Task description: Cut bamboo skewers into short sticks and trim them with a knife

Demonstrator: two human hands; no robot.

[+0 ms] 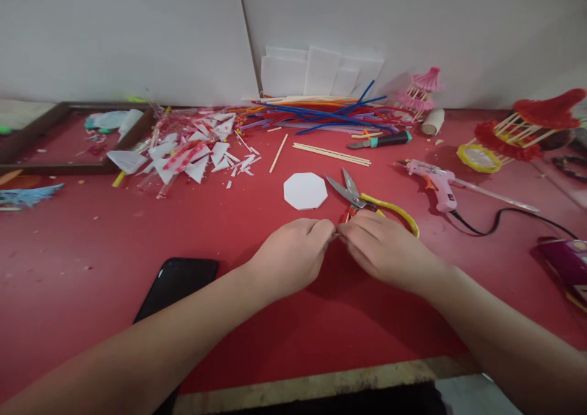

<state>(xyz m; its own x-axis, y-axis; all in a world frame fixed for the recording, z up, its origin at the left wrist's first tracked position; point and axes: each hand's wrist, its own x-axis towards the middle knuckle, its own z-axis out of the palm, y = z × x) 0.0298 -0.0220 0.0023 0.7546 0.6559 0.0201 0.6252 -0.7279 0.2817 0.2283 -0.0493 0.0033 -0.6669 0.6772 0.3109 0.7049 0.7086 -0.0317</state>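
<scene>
My left hand (298, 253) and my right hand (389, 250) meet over the red table, both with fingers closed. They pinch something small and thin between them, mostly hidden by the fingers; I cannot make out what it is. Just beyond my right hand lie scissors (355, 195) with yellow handles, their blades parted and partly covered by the hand. A small red item (347, 215) shows by its fingertips. Ahead of my left hand rests a white octagonal piece (305, 190). Several thin wooden sticks (331, 153) lie farther back, with a single stick (278, 153) to their left.
A pink glue gun (433, 183), a utility knife (380, 139) and a cardboard tube (433, 122) are at right, near red and pink stick models (523, 128). White and red scraps (192, 146), pipe cleaners (316, 112) and a frame (68, 169) line the back. A phone (178, 283) lies under my left forearm.
</scene>
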